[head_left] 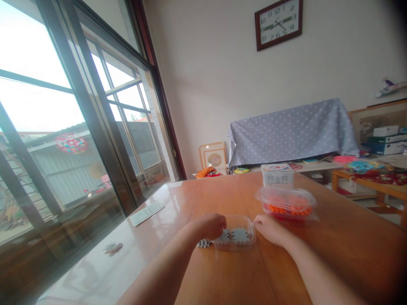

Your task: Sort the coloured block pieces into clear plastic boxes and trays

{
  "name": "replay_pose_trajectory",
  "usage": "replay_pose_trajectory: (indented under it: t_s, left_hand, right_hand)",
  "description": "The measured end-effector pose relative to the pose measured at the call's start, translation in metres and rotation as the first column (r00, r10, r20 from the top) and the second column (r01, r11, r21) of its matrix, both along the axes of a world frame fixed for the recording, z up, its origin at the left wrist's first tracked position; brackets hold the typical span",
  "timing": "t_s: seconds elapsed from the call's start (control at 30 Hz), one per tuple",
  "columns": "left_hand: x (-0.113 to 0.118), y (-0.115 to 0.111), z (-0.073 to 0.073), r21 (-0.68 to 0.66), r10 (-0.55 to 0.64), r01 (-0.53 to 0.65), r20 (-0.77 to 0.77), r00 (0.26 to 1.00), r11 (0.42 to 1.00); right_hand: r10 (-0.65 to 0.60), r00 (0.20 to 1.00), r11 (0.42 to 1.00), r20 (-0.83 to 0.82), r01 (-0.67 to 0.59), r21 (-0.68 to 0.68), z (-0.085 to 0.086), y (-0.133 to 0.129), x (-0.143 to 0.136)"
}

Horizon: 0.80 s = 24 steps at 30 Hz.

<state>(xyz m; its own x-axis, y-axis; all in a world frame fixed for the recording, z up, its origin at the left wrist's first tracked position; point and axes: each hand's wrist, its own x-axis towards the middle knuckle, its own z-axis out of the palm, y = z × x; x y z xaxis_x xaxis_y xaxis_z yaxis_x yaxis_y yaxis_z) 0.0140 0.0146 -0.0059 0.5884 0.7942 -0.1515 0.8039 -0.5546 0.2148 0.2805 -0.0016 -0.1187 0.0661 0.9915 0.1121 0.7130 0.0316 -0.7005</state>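
A clear plastic container point(251, 242) stands on the wooden table, with flat grey pieces with notched edges point(241, 235) lying in it. My left hand point(213, 226) is over its left side, fingers curled together and pointing down. Whatever those fingers pinch is hidden. Beside the container, partly under my left wrist, lies a small pile of grey and dark notched pieces point(204, 243). My right hand point(270, 228) is closed at the container's right end, thumb and fingers pinched against the rim.
Behind my right hand sits a lidded clear box of orange pieces point(286, 207); farther back is another clear box point(277, 176). A printed sheet point(146, 213) and a small bundle point(113, 248) lie to the left on the table point(229, 275). A window point(63, 110) borders the left side.
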Motion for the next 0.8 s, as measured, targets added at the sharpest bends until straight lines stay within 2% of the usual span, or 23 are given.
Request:
replay_pose_trajectory:
  t_s: [0.13, 0.33, 0.47, 0.67, 0.8]
  left_hand:
    - [-0.017, 0.005, 0.013, 0.011, -0.010, 0.009, 0.126, 0.992, 1.000]
    - [-0.065, 0.012, 0.034, -0.022, 0.037, -0.033, 0.224, 0.974, 0.999]
    - [-0.083, 0.009, 0.032, -0.096, 0.070, -0.054, 0.173, 0.982, 0.994]
    - [-0.084, 0.003, 0.020, -0.082, 0.097, -0.087, 0.128, 0.987, 0.993]
    - [-0.086, 0.004, 0.018, -0.066, 0.099, -0.090, 0.157, 0.983, 0.994]
  right_hand:
    - [0.026, 1.000, 0.999, -0.017, -0.026, 0.021, -0.001, 0.000, 0.001]
    - [0.034, 0.999, 0.999, -0.038, -0.033, 0.037, -0.004, 0.001, 0.002]
    - [0.032, 0.999, 0.999, -0.042, -0.031, 0.041, -0.004, 0.001, 0.002]
    - [0.033, 0.999, 0.999, -0.024, -0.032, 0.042, -0.003, -0.001, 0.002]
    - [0.034, 0.999, 0.999, -0.017, -0.034, 0.041, -0.003, -0.001, 0.002]
